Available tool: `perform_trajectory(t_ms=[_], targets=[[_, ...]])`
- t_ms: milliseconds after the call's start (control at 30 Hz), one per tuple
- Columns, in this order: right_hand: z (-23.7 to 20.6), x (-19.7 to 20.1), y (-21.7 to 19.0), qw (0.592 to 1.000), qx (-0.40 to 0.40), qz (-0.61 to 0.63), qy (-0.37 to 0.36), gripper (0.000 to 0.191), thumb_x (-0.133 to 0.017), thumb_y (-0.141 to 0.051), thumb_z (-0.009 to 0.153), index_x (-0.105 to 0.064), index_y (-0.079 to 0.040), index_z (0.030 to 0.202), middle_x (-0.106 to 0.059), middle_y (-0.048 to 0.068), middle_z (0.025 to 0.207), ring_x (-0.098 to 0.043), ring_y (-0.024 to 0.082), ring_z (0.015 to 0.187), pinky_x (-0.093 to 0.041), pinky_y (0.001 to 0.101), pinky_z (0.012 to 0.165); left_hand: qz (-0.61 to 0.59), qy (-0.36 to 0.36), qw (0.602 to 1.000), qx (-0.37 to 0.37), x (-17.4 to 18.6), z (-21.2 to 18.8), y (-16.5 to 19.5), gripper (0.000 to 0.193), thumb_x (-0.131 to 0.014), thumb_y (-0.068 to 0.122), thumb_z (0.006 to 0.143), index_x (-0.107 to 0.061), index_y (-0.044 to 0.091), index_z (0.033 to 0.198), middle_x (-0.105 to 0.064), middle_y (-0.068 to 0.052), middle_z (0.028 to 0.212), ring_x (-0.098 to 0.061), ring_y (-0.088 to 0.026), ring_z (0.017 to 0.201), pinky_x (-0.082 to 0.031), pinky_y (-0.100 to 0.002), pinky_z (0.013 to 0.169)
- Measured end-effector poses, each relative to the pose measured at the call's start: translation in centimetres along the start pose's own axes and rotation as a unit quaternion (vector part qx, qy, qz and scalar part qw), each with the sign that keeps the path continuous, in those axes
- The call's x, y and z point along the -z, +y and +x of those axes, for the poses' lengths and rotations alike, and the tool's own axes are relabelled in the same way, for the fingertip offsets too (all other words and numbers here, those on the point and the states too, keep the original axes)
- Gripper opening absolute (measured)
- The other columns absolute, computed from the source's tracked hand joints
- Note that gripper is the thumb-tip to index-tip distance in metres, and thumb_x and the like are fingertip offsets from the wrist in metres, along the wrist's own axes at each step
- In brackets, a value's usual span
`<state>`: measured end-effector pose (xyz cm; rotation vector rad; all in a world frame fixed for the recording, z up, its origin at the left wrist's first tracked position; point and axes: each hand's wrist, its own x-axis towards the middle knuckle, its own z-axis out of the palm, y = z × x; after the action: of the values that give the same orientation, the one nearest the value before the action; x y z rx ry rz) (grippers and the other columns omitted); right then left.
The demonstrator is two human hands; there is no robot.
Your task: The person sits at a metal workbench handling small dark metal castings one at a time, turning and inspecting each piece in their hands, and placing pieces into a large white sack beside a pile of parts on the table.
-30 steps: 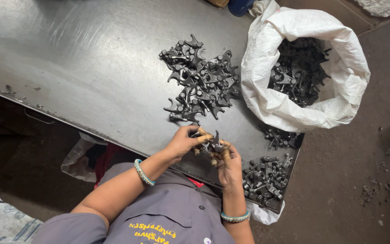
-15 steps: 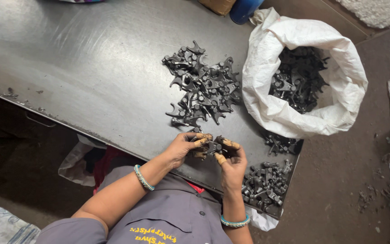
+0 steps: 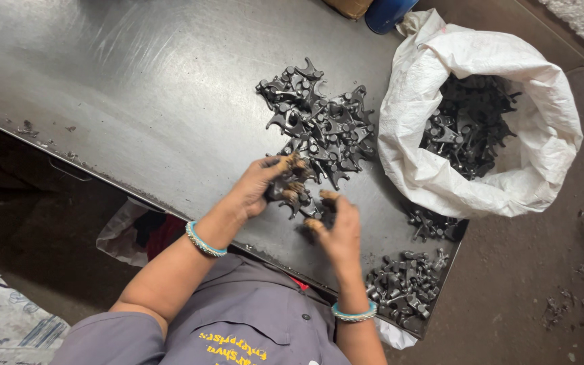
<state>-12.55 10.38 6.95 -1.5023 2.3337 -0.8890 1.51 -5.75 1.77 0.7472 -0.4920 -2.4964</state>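
Left hand [image 3: 257, 184] fingers were clamped on a dark forked cast-metal part [image 3: 290, 191], centre frame above grey steel surface [image 3: 136, 101] | right hand [image 3: 336, 226] fingers curled on it, grip unclear | part looked heavy, stiff, rough; best held at thick arms | pile of similar parts [image 3: 322, 125] just above.

parts pile [image 3: 319, 128] on the table [image 3: 136, 88]; sack [image 3: 481, 115] to its right, holding more parts.
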Motion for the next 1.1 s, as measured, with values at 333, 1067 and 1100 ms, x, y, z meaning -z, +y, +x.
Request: perform_trajectory(t_ms=[333,1067,1100], targets=[[-2.5,-0.9,8.8,0.783,-0.233,0.574,0.046,0.029,-0.078,-0.021,0.092,-0.067,-0.005,0.114,-0.071,0.011,0.101,-0.066,0.023,0.086,-0.052,0.0316,0.069,0.635,0.167,0.749,-0.083,0.6,-3.6,5.1,0.05,-0.097,0.031,0.064,-0.078,0.015,0.108,-0.072,-0.004,0.067,-0.067,-0.016,0.058,-0.052,-0.031,0.057],[-1.4,2.2,8.9,0.833,-0.185,0.515,0.079,0.018,-0.071,-0.008,0.102,-0.064,-0.002,0.117,-0.072,0.013,0.096,-0.066,0.019,0.077,-0.047,0.0277,0.061,0.38,0.095,0.911,-0.13,-2.5,-0.3,-4.5,0.041,-0.079,0.038,0.093,-0.073,0.0,0.105,-0.071,-0.008,0.076,-0.063,-0.01,0.054,-0.05,-0.027,0.044],[-1.2,2.2,8.2,0.845,-0.152,0.51,0.058,0.018,-0.071,-0.005,0.102,-0.066,0.0,0.118,-0.072,0.012,0.099,-0.066,0.018,0.08,-0.049,0.0282,0.066,0.297,0.065,0.949,-0.08,-2.6,-0.1,-4.6,0.044,-0.072,0.043,0.094,-0.072,0.002,0.108,-0.072,-0.007,0.078,-0.064,-0.011,0.054,-0.049,-0.026,0.043]])
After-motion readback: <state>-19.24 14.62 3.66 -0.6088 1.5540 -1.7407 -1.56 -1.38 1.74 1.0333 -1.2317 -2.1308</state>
